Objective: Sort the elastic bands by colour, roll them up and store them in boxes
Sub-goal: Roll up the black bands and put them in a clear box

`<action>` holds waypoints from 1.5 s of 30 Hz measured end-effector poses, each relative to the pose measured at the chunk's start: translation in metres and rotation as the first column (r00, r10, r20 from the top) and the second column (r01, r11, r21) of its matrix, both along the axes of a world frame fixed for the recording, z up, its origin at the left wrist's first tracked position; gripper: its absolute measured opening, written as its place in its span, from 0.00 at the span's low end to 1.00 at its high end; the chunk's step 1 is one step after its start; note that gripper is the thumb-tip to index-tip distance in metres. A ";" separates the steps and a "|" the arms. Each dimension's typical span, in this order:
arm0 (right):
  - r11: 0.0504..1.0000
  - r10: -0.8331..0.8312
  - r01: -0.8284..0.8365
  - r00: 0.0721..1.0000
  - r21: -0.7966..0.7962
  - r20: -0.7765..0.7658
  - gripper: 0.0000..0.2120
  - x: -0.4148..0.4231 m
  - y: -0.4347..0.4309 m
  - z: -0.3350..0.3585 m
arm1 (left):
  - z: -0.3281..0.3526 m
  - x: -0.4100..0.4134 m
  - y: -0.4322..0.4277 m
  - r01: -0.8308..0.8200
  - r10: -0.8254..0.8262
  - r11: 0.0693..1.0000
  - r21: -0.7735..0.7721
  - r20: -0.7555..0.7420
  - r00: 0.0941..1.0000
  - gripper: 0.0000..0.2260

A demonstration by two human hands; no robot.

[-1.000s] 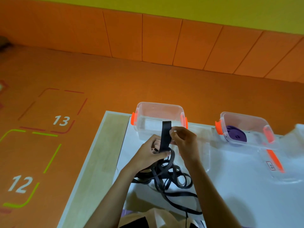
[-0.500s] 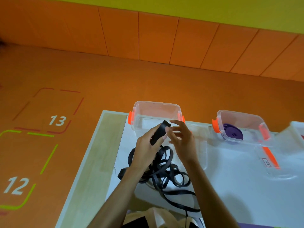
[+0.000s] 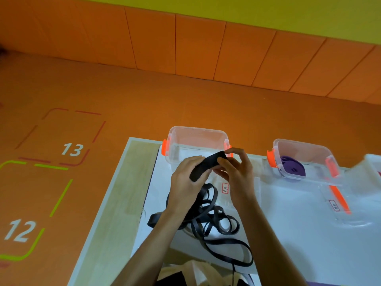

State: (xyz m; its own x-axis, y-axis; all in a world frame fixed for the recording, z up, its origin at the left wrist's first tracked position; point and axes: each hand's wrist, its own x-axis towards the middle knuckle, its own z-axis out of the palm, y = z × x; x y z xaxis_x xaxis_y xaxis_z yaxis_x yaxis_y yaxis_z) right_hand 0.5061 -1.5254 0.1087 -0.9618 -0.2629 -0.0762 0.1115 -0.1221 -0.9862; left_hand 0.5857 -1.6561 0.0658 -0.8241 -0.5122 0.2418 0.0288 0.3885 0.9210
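Observation:
A black elastic band lies stretched between both hands above the white table. My left hand grips its lower part, and my right hand pinches its upper end. The rest of the black band lies in a loose tangle on the table under my wrists. Behind my hands stands a clear box with orange latches and nothing visible in it. To the right, a second clear box holds a rolled purple band.
A clear lid with an orange latch and a small label lies in front of the right box. Another lid with a label lies under my hands. A white object sits at the far right edge. Orange floor with numbered squares lies left.
The band's end stood upright between my hands a second ago; now it is tilted over to the right and laid flatter. My left hand has moved up onto it.

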 end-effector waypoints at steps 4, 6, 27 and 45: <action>0.998 0.030 -0.023 0.991 -0.057 0.128 0.06 0.000 0.001 0.001 | 0.010 -0.004 -0.016 0.183 -0.184 0.974 0.136 0.000 0.983 0.11; 0.999 0.029 -0.019 0.975 -0.044 0.219 0.04 0.001 0.000 -0.002 | 0.014 -0.005 -0.019 0.199 -0.203 0.967 0.157 0.013 0.979 0.10; 0.979 0.197 -0.204 0.968 0.026 0.153 0.18 0.000 0.006 0.006 | 0.015 -0.005 -0.020 0.136 -0.134 0.960 0.244 -0.025 0.991 0.11; 0.962 0.268 -0.272 0.954 0.016 0.137 0.12 0.007 0.004 0.014 | 0.009 0.002 -0.027 0.147 -0.123 0.931 0.335 -0.092 0.988 0.12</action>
